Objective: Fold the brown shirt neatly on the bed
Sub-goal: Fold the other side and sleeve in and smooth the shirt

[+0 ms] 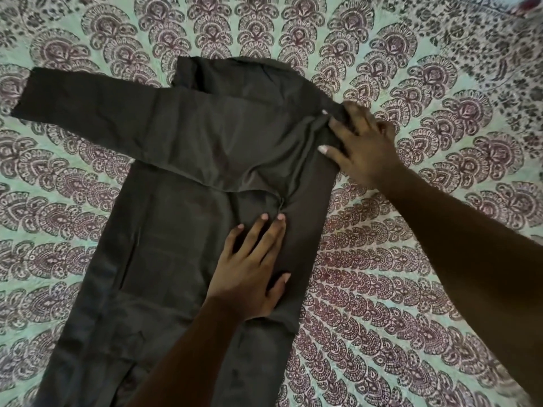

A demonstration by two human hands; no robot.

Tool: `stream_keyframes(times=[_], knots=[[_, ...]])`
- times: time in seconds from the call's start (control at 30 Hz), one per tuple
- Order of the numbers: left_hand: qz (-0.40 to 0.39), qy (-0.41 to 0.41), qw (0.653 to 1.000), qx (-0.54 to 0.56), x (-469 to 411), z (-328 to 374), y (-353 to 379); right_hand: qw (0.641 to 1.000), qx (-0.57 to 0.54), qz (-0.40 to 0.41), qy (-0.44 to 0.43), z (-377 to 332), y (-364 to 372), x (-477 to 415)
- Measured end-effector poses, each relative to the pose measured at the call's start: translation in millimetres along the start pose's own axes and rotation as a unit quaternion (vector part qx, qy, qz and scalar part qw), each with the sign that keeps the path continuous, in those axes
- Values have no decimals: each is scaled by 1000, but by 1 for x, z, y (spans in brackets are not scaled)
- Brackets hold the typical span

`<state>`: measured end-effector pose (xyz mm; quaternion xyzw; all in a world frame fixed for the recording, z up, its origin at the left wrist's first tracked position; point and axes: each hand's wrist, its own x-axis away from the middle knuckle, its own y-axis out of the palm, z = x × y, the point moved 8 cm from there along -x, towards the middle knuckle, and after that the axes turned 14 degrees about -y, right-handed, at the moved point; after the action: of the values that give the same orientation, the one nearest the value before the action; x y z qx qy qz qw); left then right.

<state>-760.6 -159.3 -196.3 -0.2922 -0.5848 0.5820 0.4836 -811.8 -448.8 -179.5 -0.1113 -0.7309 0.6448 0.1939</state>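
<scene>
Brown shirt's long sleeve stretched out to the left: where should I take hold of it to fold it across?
Pinch the cuff end of the dark brown fabric sleeve, coming in from the left. It lies flat and straight on the patterned bed cover, cuff free at its far end, so lifting there probably carries the whole sleeve over.

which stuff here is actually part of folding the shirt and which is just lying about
Part of the job:
- brown shirt, one sleeve spread out
- left hand, pressing flat on the shirt
- right hand, fingers holding bunched fabric at the shoulder
- patterned bedspread, the folding surface

Just lying about:
- reddish thing at the far corner, too cut off to identify
</scene>
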Motion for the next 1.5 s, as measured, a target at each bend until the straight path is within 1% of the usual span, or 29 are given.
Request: stream_keyframes(times=[0.07, 0.13, 0.2, 0.27, 0.3, 0.43, 0.5, 0.57, 0.63, 0.73, 0.8, 0.87, 0.93, 1.03, 1.17, 1.3, 1.37, 1.43, 1.5], knots=[[5, -2, 1000, -3, -1, 0, 0, 999, 11, 29, 5, -20, -6, 11], [8, -4, 1000, -1, -1, 1, 1, 998, 7, 60, -20, -55, -6, 36], [10, -2, 1000, -2, -1, 0, 2, 996, 2, 38, -78, -90, 11, 63], [20, 4, 1000, -4, -1, -1, 3, 993, 13, -8, -116, -95, 29, 70], [25, 5, 1000, -6, -1, -1, 3, 994, 11, -13, -105, -86, 33, 63], [26, 9, 1000, -5, 1, -1, 2, 999, -24, -14, 22, -38, 25, 21], [26, 10, 1000, -9, 2, -1, 1, 998, -24, -13, 48, -38, 20, 15], [23, 10, 1000, -10, 5, -1, 1, 998, -25, 4, 61, -54, 17, 32], [25, 10, 1000, -9, 5, 0, 0, 998, -30, 9, 54, -84, 22, 63], [27, 17, 999, 6, 8, 2, -2, 998, -48, -8, 28, -138, 38, 120], [41, 33, 998, 17, 21, 2, -2, 998, -52, -8, 20, -166, 48, 154], [33, 76, 997, 6, 50, 3, 3, 999, -35, -19, 2, -190, 56, 177], [-4, 120, 993, -19, 96, 1, 16, 999, -31, -24, -10, -209, 60, 191], [-47, 143, 988, -33, 176, -15, 36, 999, -33, -27, -2, -237, 65, 212], [-70, 142, 987, -32, 265, -44, 53, 998, -52, -38, -17, -287, 74, 245], [-82, 136, 987, -27, 311, -59, 55, 995, -70, -64, -14, -349, 88, 293], [-72, 120, 990, -24, 318, -63, 51, 994, -76, -75, -14, -381, 93, 321], [-40, 81, 996, 4, 307, -66, 39, 993, -83, -79, -19, -410, 96, 347], [-11, 46, 998, 33, 285, -64, 26, 992, -79, -82, -47, -440, 98, 369]])
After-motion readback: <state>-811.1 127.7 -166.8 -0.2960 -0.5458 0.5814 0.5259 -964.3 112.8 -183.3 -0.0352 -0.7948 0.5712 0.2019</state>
